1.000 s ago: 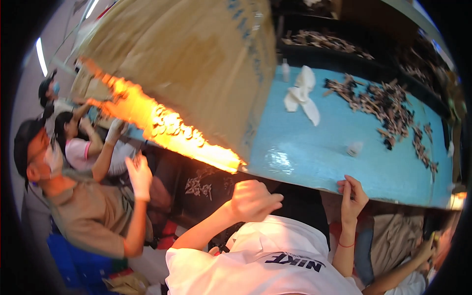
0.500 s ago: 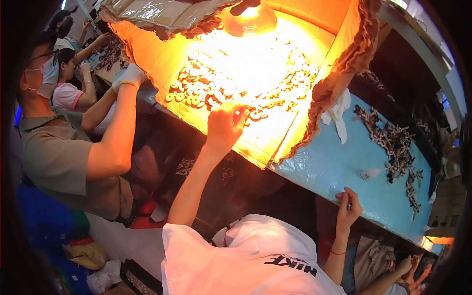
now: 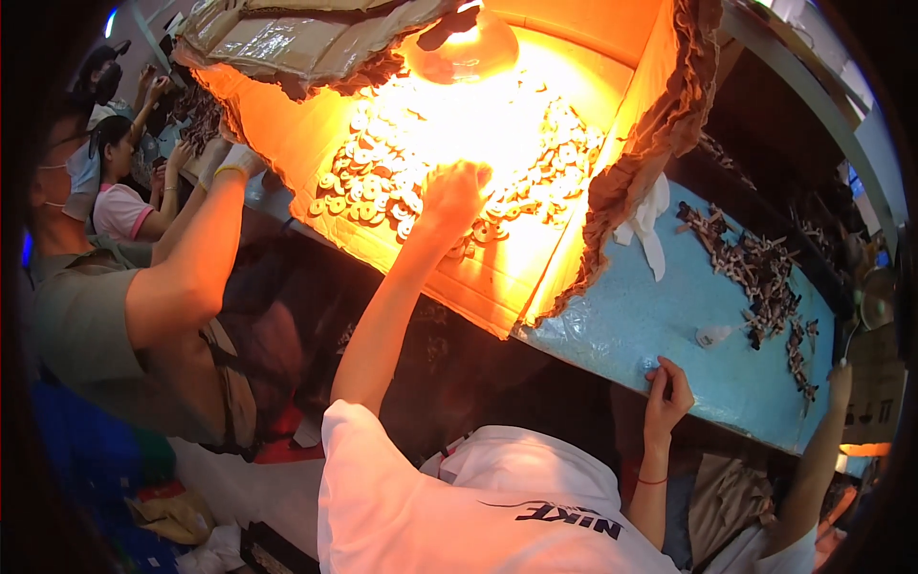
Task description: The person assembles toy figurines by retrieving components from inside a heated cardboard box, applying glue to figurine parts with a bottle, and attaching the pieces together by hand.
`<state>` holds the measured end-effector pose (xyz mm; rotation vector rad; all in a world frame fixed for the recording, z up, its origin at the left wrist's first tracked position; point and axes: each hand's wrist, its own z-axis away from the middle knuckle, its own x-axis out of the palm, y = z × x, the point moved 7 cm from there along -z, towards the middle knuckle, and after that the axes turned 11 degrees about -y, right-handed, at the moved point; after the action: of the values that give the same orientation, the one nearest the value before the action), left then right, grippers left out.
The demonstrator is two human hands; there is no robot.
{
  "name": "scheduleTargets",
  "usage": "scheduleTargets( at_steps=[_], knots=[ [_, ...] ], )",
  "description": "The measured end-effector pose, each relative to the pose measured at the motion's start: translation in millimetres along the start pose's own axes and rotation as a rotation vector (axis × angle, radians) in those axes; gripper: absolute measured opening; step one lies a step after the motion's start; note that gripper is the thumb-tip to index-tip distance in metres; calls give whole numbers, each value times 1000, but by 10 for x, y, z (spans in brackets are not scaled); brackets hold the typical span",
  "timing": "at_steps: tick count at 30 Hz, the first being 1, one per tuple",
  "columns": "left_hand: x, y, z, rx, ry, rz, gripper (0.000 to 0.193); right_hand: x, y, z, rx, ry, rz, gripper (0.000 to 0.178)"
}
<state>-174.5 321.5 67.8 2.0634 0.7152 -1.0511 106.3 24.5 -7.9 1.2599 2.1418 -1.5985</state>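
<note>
My left hand [image 3: 451,199] is inside a torn cardboard box, over the near side of a spread of small ring-shaped pieces [image 3: 359,196]. Its fingers are drawn together; whatever they grip is lost in the glare of a glowing lamp [image 3: 464,55] hanging just beyond. At the near edge of a blue-covered table [image 3: 612,316], my right hand [image 3: 666,394] has its fingers curled, thumb and forefinger close together. Anything between those fingertips is too small to name.
The cardboard box [image 3: 660,124] has ragged walls around the pieces. A white cloth [image 3: 648,230], a small whitish item [image 3: 712,336] and a heap of dark strips [image 3: 760,277] lie on the blue table. Co-workers sit at the left; another person's arm [image 3: 813,459] reaches up at the right.
My left hand has moved farther into the box, and its fingers have drawn together over the pieces. My right hand has shifted slightly. A person's arm at the right has risen.
</note>
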Motion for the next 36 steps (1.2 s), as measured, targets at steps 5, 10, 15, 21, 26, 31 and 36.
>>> scheduleTargets(
  at_steps=[5,10,15,21,26,31,36],
  knots=[
    [69,252,107,-562,-119,911,20,-92,30,-9,-34,65,74,16],
    [180,-160,192,-433,-69,634,20,-59,-72,-33,-82,71,81,16],
    [202,-614,-28,-310,-7,340,21,29,-178,-25,-107,29,91,14],
    [-233,5,498,-149,86,316,11,-170,-55,-7,-119,91,130,17],
    [-394,1149,1362,-106,-169,422,10,-142,-27,-55,-88,15,-21,16],
    [450,2061,1266,231,-396,622,9,-412,21,46,-92,60,-37,14],
    [991,2497,846,323,-395,630,7,-995,297,130,121,198,-42,13]
  ],
)
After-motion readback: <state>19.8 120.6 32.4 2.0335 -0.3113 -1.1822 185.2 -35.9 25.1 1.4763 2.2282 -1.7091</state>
